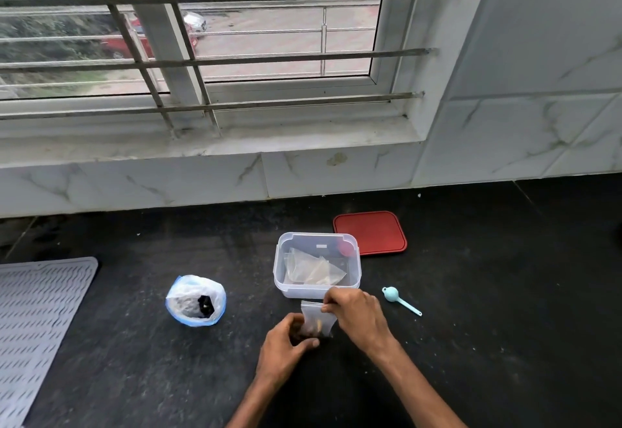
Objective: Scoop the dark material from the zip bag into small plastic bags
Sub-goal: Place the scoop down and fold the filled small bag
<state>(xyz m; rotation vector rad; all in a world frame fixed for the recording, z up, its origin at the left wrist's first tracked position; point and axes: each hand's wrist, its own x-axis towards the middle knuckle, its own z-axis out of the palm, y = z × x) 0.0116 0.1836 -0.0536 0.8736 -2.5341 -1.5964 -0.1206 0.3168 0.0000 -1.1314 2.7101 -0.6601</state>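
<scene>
Spanning the scene, the black stone counter (471, 360) carries a clear rectangular plastic tub (281, 279) of empty bags, then the open blue-rimmed zip bag (196, 300) of dark material. Nearest, the left hand (286, 343) grips a small part-filled plastic bag (314, 318) while the right hand (356, 315) pinches its top; sealing looks underway. Next, likely, comes the light-blue scoop (392, 294).

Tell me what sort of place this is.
Probably a home kitchen: a black speckled stone counter below a barred window, white marble-look wall tiles, and a grey ribbed drying mat.
</scene>
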